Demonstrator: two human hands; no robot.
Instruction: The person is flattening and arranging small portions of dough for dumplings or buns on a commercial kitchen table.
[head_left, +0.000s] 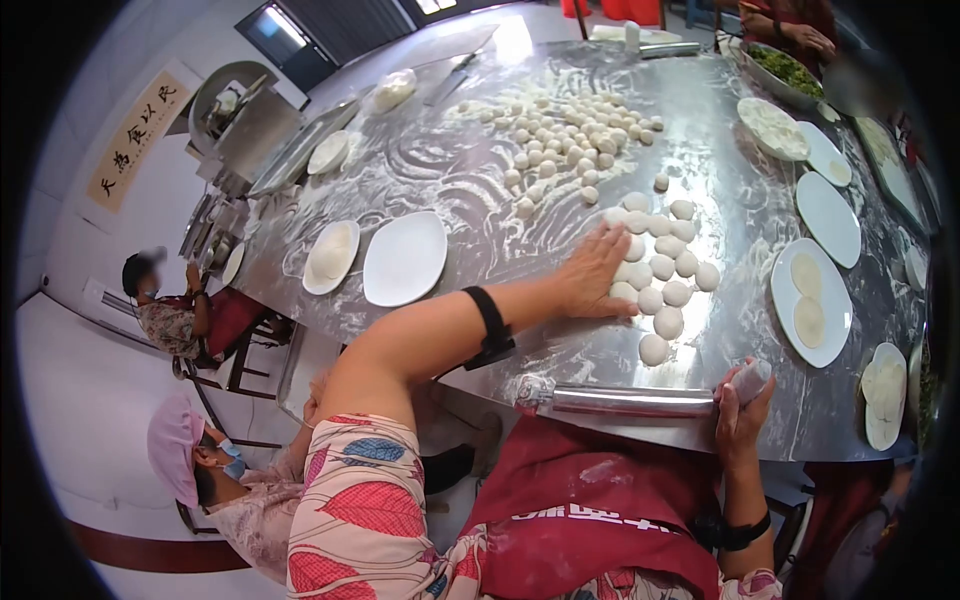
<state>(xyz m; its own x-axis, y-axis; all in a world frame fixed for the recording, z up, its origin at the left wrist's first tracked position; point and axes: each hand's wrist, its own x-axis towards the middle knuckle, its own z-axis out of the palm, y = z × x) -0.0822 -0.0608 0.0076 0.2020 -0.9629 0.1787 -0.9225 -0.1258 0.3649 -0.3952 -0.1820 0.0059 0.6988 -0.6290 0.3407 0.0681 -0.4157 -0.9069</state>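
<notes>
My left hand (pixel 597 272) lies flat with its fingers apart on the floured steel table. Its fingertips meet the left edge of a group of small flattened dough pieces (pixel 662 267). Near the table's front edge, my right hand (pixel 742 415) is wrapped round the right handle of a metal rolling pin (pixel 635 401), which lies crosswise on the table. Further back is a loose heap of smaller dough balls (pixel 570 145) in scattered flour.
White plates stand on the left (pixel 405 258) and right (pixel 812 300), some with dough wrappers. A bowl of green filling (pixel 783 75) is at the back right. People sit at the left (pixel 235 480) and far left (pixel 178 310); another person's hands (pixel 805 38) show at the top right.
</notes>
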